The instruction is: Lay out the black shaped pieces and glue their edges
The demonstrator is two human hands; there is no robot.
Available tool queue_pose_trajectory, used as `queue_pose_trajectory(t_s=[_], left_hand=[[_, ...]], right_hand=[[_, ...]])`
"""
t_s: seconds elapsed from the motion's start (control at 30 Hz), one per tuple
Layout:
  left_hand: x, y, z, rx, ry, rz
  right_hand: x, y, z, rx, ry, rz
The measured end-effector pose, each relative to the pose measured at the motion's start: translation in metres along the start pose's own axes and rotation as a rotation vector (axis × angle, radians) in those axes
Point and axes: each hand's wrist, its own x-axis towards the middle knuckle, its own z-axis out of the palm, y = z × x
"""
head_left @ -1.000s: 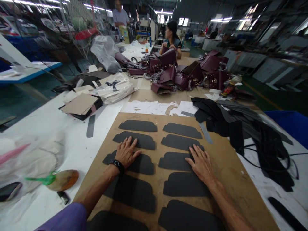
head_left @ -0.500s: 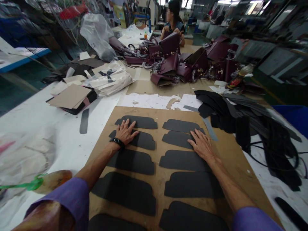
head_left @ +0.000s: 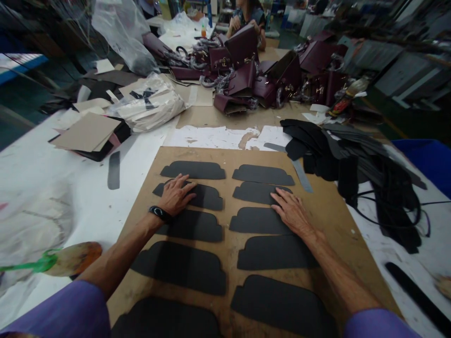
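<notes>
Two columns of black flat pieces lie on a brown board [head_left: 227, 225]. My left hand [head_left: 176, 195], with a dark band at the wrist, rests with fingers spread on the second piece from the back [head_left: 207, 197] in the left column. My right hand [head_left: 291, 209] lies with its fingers apart on the second piece [head_left: 252, 192] of the right column, its palm close to the third piece [head_left: 257, 220]. Neither hand grips anything. Both forearms hide parts of the nearer pieces.
Maroon bags [head_left: 243, 77] are heaped at the back, with a person [head_left: 246, 21] behind them. Black strips [head_left: 313, 145] are piled at right, near a blue bin [head_left: 426, 159]. At left are beige sheets [head_left: 86, 131], a wrapped bundle [head_left: 151, 105] and a green-tipped object [head_left: 70, 258].
Both hands have moved slightly toward me over the board. My left hand has come off the rearmost left piece onto the second. The camera view has tilted down a little.
</notes>
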Motion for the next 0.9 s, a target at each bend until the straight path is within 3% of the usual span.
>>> queue_pose_trajectory(t_s=[0.13, 0.33, 0.5, 0.63, 0.77, 0.9], left_hand=[[-0.011, 0.003, 0.0, -0.016, -0.041, 0.088], [-0.013, 0.008, -0.004, -0.031, 0.009, 0.073], [-0.044, 0.004, -0.015, -0.059, 0.053, 0.093], [-0.08, 0.005, -0.011, -0.103, 0.023, 0.162], [-0.09, 0.008, 0.002, -0.111, 0.028, 0.174], [-0.1, 0.011, -0.001, -0.112, 0.054, 0.173]], right_hand=[[-0.002, -0.001, 0.001, 0.022, -0.03, -0.055], [-0.004, 0.001, -0.004, 0.024, -0.01, -0.066], [-0.047, -0.003, -0.01, 0.038, 0.032, -0.047], [-0.082, -0.007, -0.007, -0.014, 0.039, -0.082], [-0.088, -0.008, -0.009, -0.039, 0.02, -0.083], [-0.101, -0.011, -0.021, -0.046, 0.018, -0.047]])
